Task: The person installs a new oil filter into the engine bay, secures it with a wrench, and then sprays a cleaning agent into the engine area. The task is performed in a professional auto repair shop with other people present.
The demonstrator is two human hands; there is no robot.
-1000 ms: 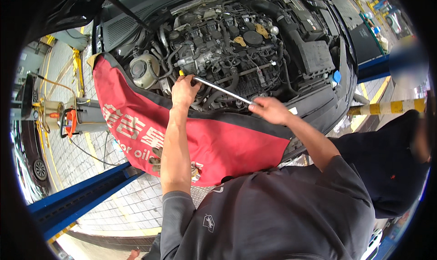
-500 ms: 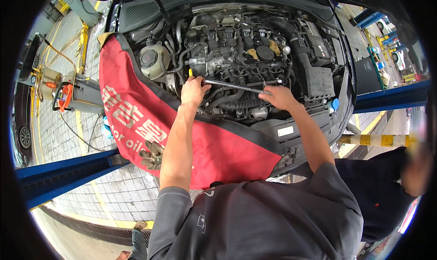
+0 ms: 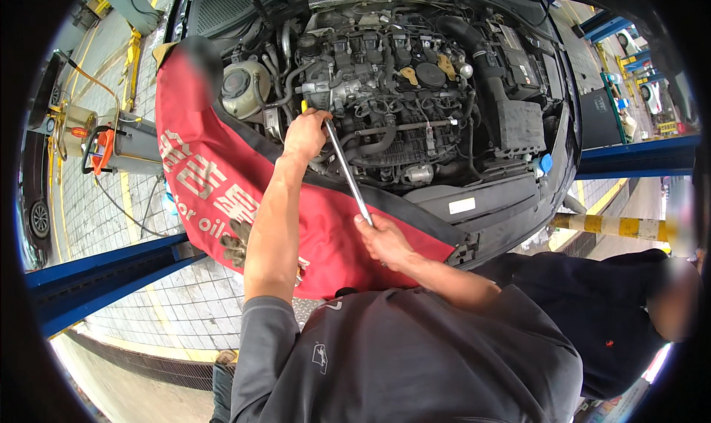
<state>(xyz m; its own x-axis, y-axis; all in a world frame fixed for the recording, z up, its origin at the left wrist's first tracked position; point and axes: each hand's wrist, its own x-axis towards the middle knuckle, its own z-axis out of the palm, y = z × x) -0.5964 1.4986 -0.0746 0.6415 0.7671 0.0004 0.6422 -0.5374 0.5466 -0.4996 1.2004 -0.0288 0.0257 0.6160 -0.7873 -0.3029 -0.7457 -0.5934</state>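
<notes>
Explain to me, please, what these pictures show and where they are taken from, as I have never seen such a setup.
There is no robot here: a person works with two bare hands. The wide fisheye camera sits on the person's head and looks down, so straight edges bend near the rim and picture left is the person's left.

Ahead lies an uncovered car engine, with a pale tank to its left. A red cover drapes over the car's front edge, with what look like soiled gloves on it.

The right hand holds the near end of a long silver bar. The left hand is curled at its far end, beside a small yellow piece; its exact grip is hidden.
</notes>
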